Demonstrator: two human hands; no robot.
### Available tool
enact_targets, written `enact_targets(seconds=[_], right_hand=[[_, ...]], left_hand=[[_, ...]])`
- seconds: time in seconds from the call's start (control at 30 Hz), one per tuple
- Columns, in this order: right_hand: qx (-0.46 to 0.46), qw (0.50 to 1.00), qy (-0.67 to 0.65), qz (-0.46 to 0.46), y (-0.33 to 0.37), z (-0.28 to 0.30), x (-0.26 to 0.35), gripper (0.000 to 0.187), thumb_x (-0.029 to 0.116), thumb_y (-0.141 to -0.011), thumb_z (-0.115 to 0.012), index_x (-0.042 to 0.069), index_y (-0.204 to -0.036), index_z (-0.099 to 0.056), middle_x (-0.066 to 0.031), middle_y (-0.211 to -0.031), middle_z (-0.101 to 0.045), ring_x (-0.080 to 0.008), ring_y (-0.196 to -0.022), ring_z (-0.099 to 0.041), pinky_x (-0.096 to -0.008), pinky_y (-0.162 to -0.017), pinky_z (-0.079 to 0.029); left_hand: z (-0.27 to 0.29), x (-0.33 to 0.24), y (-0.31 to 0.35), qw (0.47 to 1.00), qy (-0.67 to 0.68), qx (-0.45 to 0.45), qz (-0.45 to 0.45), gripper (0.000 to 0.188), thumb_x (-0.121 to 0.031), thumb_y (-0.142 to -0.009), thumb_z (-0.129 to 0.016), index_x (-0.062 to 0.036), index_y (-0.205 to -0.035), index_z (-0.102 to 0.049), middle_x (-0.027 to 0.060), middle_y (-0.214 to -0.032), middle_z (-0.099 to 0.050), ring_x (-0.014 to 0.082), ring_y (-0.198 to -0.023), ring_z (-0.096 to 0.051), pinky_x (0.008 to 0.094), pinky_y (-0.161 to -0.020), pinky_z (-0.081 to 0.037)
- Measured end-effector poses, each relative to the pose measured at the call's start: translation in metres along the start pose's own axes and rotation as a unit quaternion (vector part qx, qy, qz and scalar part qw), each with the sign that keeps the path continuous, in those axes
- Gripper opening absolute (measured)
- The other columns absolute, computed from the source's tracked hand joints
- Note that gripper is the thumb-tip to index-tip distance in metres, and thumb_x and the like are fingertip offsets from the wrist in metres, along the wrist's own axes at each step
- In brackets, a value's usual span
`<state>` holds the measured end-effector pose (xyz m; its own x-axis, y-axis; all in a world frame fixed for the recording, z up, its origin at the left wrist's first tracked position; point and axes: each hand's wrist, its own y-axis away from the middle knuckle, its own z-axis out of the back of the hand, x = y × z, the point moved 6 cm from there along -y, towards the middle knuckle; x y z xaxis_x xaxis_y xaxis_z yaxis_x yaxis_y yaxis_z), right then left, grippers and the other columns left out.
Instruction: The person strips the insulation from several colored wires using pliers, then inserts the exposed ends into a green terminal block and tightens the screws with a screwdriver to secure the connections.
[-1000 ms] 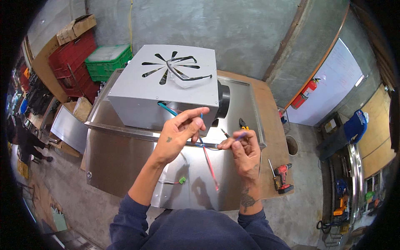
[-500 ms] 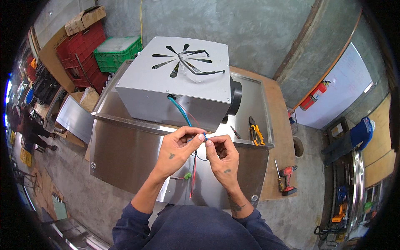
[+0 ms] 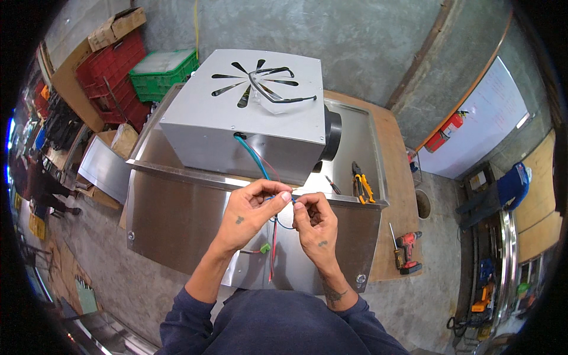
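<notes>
The blue wire (image 3: 294, 200) is passing between the fingertips, before the grey metal box (image 3: 195, 142). The left hand (image 3: 245, 219) and the right hand (image 3: 313, 222) are each pinching it. Compared with one second ago, they are standing close together instead of apart, so both are working at one spot. Yellow-handled pliers (image 3: 362, 184) are lying to the right; glasses (image 3: 278, 102) are resting on the box.
</notes>
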<state>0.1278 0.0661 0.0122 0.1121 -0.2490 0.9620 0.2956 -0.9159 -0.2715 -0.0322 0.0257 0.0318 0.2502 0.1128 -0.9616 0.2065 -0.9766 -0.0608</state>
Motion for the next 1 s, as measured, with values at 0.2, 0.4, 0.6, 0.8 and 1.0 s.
enact_targets(seconds=[0.2,0.4,0.6,0.8,1.0], right_hand=[[0.020,0.998,-0.061,-0.021,0.001,-0.004,-0.002,0.008,0.011,-0.112,-0.067,0.004,-0.110,-0.065,0.0030,-0.087,-0.062,-0.0040,-0.074,-0.055,-0.0228,-0.067,-0.046],[0.062,0.994,-0.071,-0.046,0.002,-0.004,0.000,0.010,0.013,-0.114,-0.066,0.003,-0.113,-0.066,0.0045,-0.091,-0.058,-0.0034,-0.080,-0.051,-0.0232,-0.072,-0.044],[0.073,0.987,-0.125,-0.065,0.001,-0.008,0.000,0.012,0.016,-0.115,-0.064,0.005,-0.114,-0.065,0.0030,-0.087,-0.059,-0.0058,-0.078,-0.053,-0.0256,-0.071,-0.045],[0.066,0.978,-0.179,-0.083,0.006,-0.023,0.000,0.012,0.017,-0.116,-0.059,0.005,-0.116,-0.061,0.0022,-0.083,-0.054,-0.0081,-0.076,-0.051,-0.0273,-0.071,-0.044],[0.037,0.961,-0.247,-0.118,0.005,-0.019,-0.006,0.008,0.013,-0.116,-0.057,0.006,-0.115,-0.060,0.0030,-0.083,-0.050,-0.0082,-0.072,-0.046,-0.0282,-0.071,-0.044]], left_hand=[[0.006,0.007,-0.004,0.988,0.136,0.035,0.062,0.027,-0.012,-0.103,-0.081,0.0020,-0.126,-0.075,0.0022,-0.108,-0.072,0.0062,-0.089,-0.060,0.0243,-0.078,-0.049],[0.006,0.004,-0.003,0.991,0.087,0.093,0.048,0.026,-0.014,-0.106,-0.080,0.0011,-0.126,-0.073,0.0037,-0.111,-0.071,0.0107,-0.103,-0.066,0.0278,-0.094,-0.055],[0.007,0.017,-0.009,0.983,0.142,0.113,0.000,0.018,-0.014,-0.106,-0.080,-0.0050,-0.119,-0.071,0.0039,-0.113,-0.070,0.0114,-0.102,-0.067,0.0296,-0.095,-0.056],[-0.005,0.031,-0.006,0.960,0.275,0.054,-0.026,0.017,-0.013,-0.106,-0.078,-0.0062,-0.117,-0.068,0.0039,-0.109,-0.070,0.0109,-0.095,-0.068,0.0270,-0.088,-0.058],[0.003,0.028,-0.011,0.975,0.209,0.073,0.013,0.021,-0.015,-0.108,-0.078,-0.0034,-0.124,-0.071,0.0043,-0.109,-0.074,0.0075,-0.091,-0.064,0.0227,-0.077,-0.050]])
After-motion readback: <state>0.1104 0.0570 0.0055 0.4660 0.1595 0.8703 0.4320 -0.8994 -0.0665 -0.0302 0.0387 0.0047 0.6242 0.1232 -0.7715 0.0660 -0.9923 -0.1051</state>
